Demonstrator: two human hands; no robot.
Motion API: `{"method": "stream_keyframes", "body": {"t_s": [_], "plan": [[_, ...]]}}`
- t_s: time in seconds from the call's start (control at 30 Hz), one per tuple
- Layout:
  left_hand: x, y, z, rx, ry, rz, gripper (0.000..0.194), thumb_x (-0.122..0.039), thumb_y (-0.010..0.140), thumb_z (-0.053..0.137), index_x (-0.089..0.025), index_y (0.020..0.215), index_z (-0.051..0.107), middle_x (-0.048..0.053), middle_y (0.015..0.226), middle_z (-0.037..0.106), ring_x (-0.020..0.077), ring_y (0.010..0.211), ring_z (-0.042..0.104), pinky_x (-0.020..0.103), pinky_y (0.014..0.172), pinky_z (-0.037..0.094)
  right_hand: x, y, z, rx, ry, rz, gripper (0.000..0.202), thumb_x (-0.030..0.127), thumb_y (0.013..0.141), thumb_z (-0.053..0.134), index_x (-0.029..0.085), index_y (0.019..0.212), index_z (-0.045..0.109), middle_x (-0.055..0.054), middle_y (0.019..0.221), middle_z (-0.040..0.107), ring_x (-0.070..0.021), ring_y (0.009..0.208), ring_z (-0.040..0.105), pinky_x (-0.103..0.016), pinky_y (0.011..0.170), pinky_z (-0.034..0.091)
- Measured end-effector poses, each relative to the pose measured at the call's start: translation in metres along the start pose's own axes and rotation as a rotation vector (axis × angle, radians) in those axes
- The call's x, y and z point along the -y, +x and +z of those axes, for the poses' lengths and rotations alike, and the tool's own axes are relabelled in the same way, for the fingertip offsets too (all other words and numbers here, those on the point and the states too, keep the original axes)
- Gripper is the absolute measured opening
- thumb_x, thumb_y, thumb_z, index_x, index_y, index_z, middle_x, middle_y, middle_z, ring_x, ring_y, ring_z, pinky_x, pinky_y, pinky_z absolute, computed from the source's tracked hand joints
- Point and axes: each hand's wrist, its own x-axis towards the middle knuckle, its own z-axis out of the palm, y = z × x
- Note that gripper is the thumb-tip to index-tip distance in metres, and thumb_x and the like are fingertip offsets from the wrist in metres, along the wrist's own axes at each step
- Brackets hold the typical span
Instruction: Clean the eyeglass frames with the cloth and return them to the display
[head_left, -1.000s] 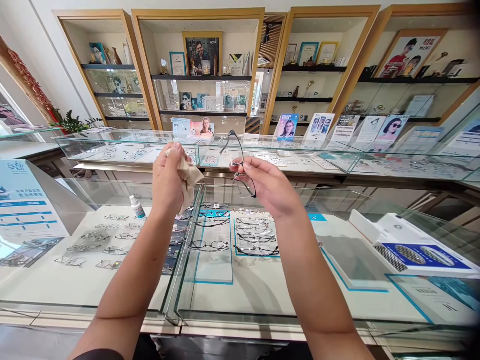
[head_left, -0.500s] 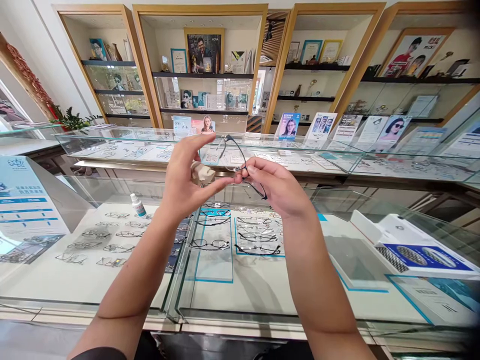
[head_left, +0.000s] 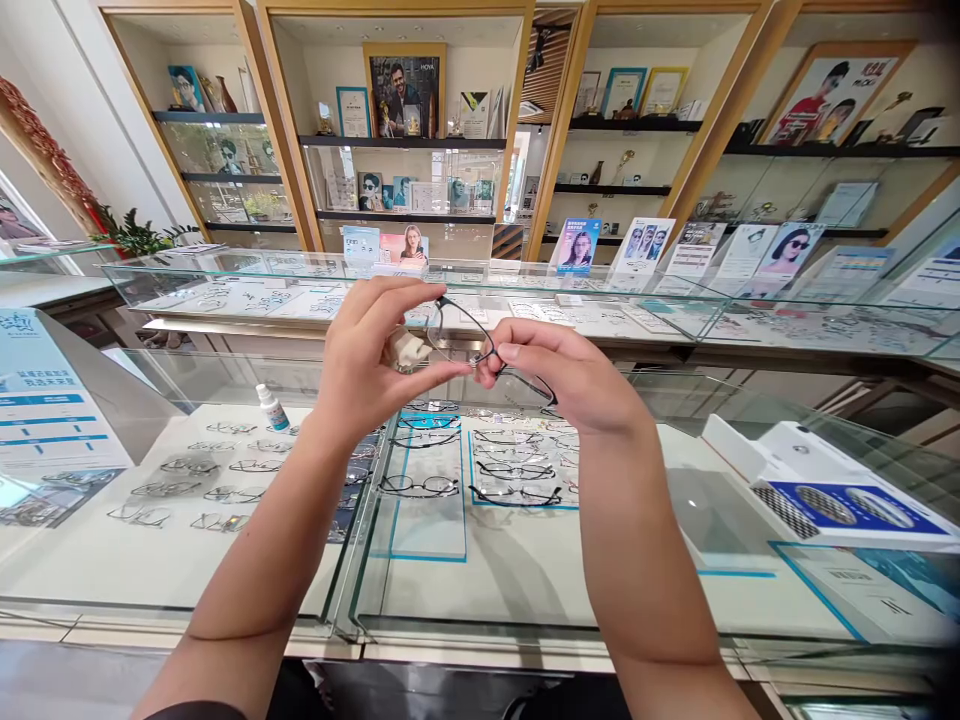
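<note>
A pair of thin dark-framed eyeglasses (head_left: 469, 316) is held up above the glass counter, tilted, between my two hands. My right hand (head_left: 581, 378) pinches it near the middle of the frame, thumb on the near side; a dark temple arm slants down below those fingers. On the other side, my left hand (head_left: 364, 355) spans one lens, index fingertip at the frame's upper corner and thumb at its lower edge. A crumpled cream cloth (head_left: 409, 348) is tucked in the left hand, its other fingers partly hidden behind.
Below lies a glass display case (head_left: 525, 590) with rows of eyeglasses (head_left: 420, 487). A white spray bottle (head_left: 272, 408) stands on the left and an open white-and-blue box (head_left: 855, 505) on the right. Behind runs another glass counter (head_left: 300, 300) with standing cards (head_left: 577, 246).
My left index finger has come down onto the frame's upper corner, so the hand now spans the lens. The eyeglasses have turned and shifted slightly; my right hand moved a little right.
</note>
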Motion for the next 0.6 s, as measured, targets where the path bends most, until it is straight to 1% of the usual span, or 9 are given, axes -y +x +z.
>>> {"method": "stream_keyframes", "body": {"t_s": [0.13, 0.2, 0.23, 0.3, 0.4, 0.47, 0.53, 0.6], "plan": [[-0.003, 0.003, 0.0, -0.012, -0.069, 0.01, 0.065, -0.066, 0.082, 0.089, -0.027, 0.131, 0.07, 0.009, 0.116, 0.076, 0.0255, 0.102, 0.07, 0.042, 0.08, 0.06, 0.004, -0.001, 0.0, -0.041, -0.096, -0.026, 0.02, 0.032, 0.103, 0.066, 0.023, 0.086, 0.07, 0.0, 0.088, 0.078, -0.0164, 0.09, 0.073, -0.034, 0.093, 0.055], [-0.005, 0.003, 0.0, -0.018, -0.099, 0.008, 0.061, -0.061, 0.083, 0.091, -0.028, 0.129, 0.069, 0.008, 0.115, 0.075, 0.0241, 0.098, 0.069, 0.042, 0.077, 0.059, 0.008, -0.002, 0.002, -0.089, -0.179, -0.068, 0.022, 0.034, 0.104, 0.065, 0.023, 0.087, 0.073, -0.001, 0.092, 0.079, -0.0172, 0.093, 0.073, -0.035, 0.094, 0.057], [-0.006, 0.003, 0.0, -0.022, -0.104, -0.007, 0.059, -0.059, 0.083, 0.091, -0.029, 0.129, 0.069, 0.008, 0.115, 0.075, 0.0238, 0.097, 0.068, 0.042, 0.076, 0.059, 0.009, -0.002, 0.003, -0.133, -0.219, -0.099, 0.023, 0.037, 0.105, 0.065, 0.023, 0.089, 0.074, -0.002, 0.095, 0.079, -0.0176, 0.096, 0.073, -0.035, 0.095, 0.057], [-0.006, 0.003, -0.001, -0.051, -0.096, -0.056, 0.057, -0.057, 0.084, 0.092, -0.03, 0.129, 0.069, 0.009, 0.119, 0.073, 0.0243, 0.098, 0.067, 0.043, 0.077, 0.058, 0.01, -0.003, 0.005, -0.261, -0.285, -0.184, 0.029, 0.044, 0.108, 0.06, 0.024, 0.094, 0.076, -0.003, 0.101, 0.079, -0.0188, 0.101, 0.073, -0.037, 0.098, 0.057], [-0.004, -0.001, -0.001, -0.138, -0.059, -0.148, 0.059, -0.058, 0.083, 0.092, -0.03, 0.129, 0.067, 0.009, 0.125, 0.07, 0.0255, 0.102, 0.067, 0.044, 0.078, 0.058, 0.007, -0.001, 0.009, -0.494, -0.375, -0.323, 0.036, 0.05, 0.111, 0.052, 0.025, 0.099, 0.075, -0.005, 0.106, 0.077, -0.0208, 0.106, 0.072, -0.041, 0.102, 0.057], [0.0, -0.004, -0.002, -0.199, -0.03, -0.214, 0.061, -0.06, 0.082, 0.092, -0.032, 0.129, 0.066, 0.007, 0.126, 0.069, 0.0249, 0.1, 0.066, 0.043, 0.078, 0.057, 0.003, 0.0, 0.011, -0.608, -0.454, -0.409, 0.034, 0.053, 0.11, 0.052, 0.027, 0.106, 0.074, -0.005, 0.111, 0.076, -0.0224, 0.11, 0.072, -0.043, 0.103, 0.057], [0.004, -0.007, -0.002, -0.262, -0.012, -0.267, 0.063, -0.063, 0.081, 0.091, -0.033, 0.129, 0.065, 0.007, 0.126, 0.067, 0.0249, 0.099, 0.065, 0.042, 0.078, 0.055, -0.001, 0.002, 0.013, -0.657, -0.544, -0.487, 0.032, 0.057, 0.105, 0.059, 0.029, 0.117, 0.071, -0.006, 0.12, 0.075, -0.0248, 0.115, 0.071, -0.046, 0.104, 0.057], [0.006, -0.008, -0.002, -0.304, -0.007, -0.301, 0.064, -0.064, 0.082, 0.09, -0.033, 0.131, 0.063, 0.007, 0.127, 0.064, 0.0265, 0.103, 0.065, 0.042, 0.078, 0.054, -0.005, 0.003, 0.015, -0.663, -0.651, -0.533, 0.039, 0.058, 0.1, 0.067, 0.031, 0.129, 0.067, -0.007, 0.13, 0.073, -0.0277, 0.119, 0.07, -0.05, 0.104, 0.057]]}}
